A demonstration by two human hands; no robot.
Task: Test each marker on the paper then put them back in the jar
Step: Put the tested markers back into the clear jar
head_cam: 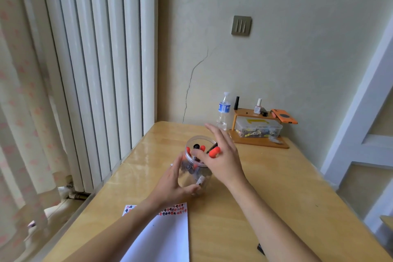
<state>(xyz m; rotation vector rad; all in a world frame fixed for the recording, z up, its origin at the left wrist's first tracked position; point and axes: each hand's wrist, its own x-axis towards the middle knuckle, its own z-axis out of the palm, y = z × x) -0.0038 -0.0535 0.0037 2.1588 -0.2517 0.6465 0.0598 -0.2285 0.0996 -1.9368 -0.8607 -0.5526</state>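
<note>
Steadying the clear jar (pixel 196 168) on the wooden table (pixel 265 187), the left hand (pixel 174 185) curls round its lower wall, while the right hand (pixel 221 159) sits over the mouth with a red-capped marker (pixel 213 152) pinched between its fingers. More markers stand inside, and the paper (pixel 168 232) with red and black test marks lies nearer the person. Pulling at an angle could snag the neighbouring caps and tip the light jar, spilling markers across the table.
</note>
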